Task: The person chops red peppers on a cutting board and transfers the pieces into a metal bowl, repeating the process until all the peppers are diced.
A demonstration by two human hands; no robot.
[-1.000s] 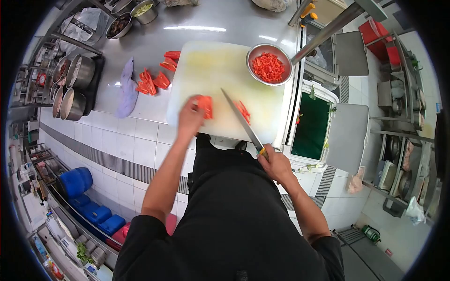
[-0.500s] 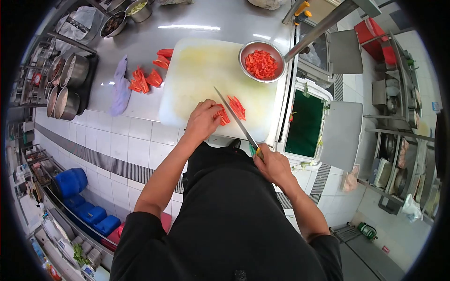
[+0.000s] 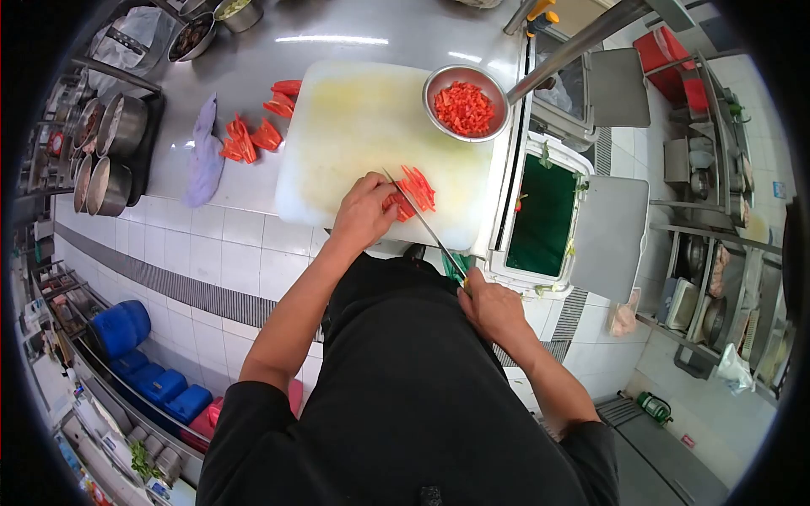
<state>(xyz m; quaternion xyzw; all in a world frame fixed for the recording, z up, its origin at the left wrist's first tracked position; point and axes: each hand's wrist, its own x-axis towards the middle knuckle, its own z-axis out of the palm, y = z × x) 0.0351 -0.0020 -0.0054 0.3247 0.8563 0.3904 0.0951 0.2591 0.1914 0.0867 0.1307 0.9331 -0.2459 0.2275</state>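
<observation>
Steel counter (image 3: 253, 63): brushed metal, lying under the cutting board (image 3: 337, 126) and stretching away beyond it and to its left.
Floor (image 3: 278, 246): pale tiles crossed by a dark ribbed strip, on the near side of the board.
Left hand (image 3: 365, 211): over the near edge of the board, fingers bent and drawn close together, their tips on a red pepper piece (image 3: 403, 208).
Right hand (image 3: 492, 305): just off the board's near edge, toward its right corner, fingers closed around the handle of the knife (image 3: 432, 229), which they mostly hide.
Blade: slanting over the near part of the board, tip beside the left fingers; whether it touches the pepper piece I cannot tell.
Cut strips (image 3: 419, 187): on the board, just right of the blade, lying loosely side by side.
Metal bowl (image 3: 499, 101): on the board's far right corner, holding small diced red pieces (image 3: 464, 108).
Larger pepper pieces (image 3: 240, 140): on the counter to the left of the board, some near its far left edge.
Lavender cloth-like item (image 3: 203, 158): farther left of the board, crumpled lengthwise.
Pots (image 3: 122, 126): well left of the board.
White-rimmed bin (image 3: 525, 277): right of the board, dark green inside.
</observation>
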